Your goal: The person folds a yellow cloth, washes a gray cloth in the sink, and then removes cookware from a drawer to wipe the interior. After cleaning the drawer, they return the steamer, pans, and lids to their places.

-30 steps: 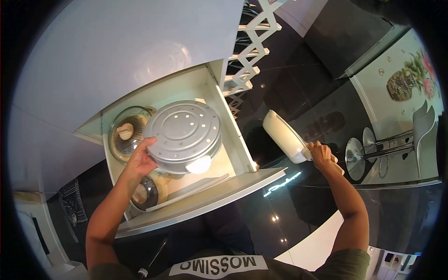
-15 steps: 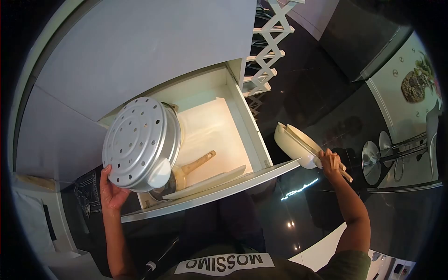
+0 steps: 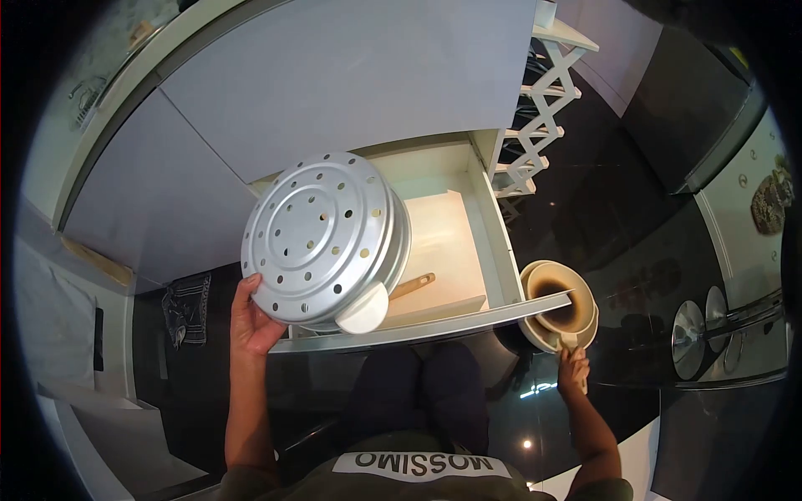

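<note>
A silver steamer pot with a perforated disc [image 3: 322, 238] is tilted over the left part of the open drawer [image 3: 434, 321]. My left hand [image 3: 253, 319] grips its left edge, with the thumb on the disc. Two nested cream pans [image 3: 576, 288], the upper one browned inside, are beside the drawer's right front corner. My right hand [image 3: 573, 373] is closed around their handles. Inside the drawer lies a wooden-look handle [image 3: 413, 285] beside an upright pale panel; the pot hides what the handle joins.
A white lattice rack [image 3: 547, 125] stands beyond the drawer's right side. Chrome stool bases [image 3: 688, 338] are at the right. A patterned dark cloth [image 3: 187, 309] lies at the left. Flat cabinet fronts [image 3: 351, 75] rise behind the drawer.
The camera view has shifted. The cream pans have moved closer to the drawer's front corner and turned so their insides show. The steamer pot now covers more of the handled item in the drawer.
</note>
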A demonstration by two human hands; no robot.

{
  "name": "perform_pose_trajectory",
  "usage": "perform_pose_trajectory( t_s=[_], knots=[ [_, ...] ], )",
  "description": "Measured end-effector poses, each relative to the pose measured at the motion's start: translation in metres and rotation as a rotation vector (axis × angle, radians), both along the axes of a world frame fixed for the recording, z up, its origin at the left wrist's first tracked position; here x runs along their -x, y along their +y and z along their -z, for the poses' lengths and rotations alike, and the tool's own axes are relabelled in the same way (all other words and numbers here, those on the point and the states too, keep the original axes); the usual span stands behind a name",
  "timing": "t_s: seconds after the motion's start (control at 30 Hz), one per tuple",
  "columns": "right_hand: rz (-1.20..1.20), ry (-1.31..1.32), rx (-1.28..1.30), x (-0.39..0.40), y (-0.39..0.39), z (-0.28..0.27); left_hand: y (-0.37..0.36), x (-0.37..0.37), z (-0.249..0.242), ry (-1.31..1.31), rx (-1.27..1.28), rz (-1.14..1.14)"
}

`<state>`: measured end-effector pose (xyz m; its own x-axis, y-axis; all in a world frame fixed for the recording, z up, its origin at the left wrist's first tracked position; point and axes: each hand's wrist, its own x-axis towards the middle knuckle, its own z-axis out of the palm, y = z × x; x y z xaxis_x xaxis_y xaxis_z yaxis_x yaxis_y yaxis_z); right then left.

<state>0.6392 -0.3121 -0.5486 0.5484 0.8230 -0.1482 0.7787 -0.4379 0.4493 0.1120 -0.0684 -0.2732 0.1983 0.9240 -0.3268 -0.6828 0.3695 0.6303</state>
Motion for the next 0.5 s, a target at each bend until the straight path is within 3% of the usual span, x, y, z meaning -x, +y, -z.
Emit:
perform_pose_trajectory(
  t_s=[0.3,0.33,0.37,0.5],
  knots=[
    [0.311,0.035,-0.008,0.022,-0.038,0.088,-0.030,0.023,-0.022,0.021,-0.077,-0.084],
    [0.097,-0.119,-0.053,0.020,-0.051,0.094,-0.034,0.019,-0.027,0.031,-0.092,-0.079],
    [0.124,-0.265,0.029,0.026,-0.051,0.091,-0.036,0.021,-0.026,0.035,-0.094,-0.082],
    [0.233,-0.042,0.025,0.033,-0.049,0.075,-0.046,0.022,-0.031,0.058,-0.045,-0.084]
  ],
)
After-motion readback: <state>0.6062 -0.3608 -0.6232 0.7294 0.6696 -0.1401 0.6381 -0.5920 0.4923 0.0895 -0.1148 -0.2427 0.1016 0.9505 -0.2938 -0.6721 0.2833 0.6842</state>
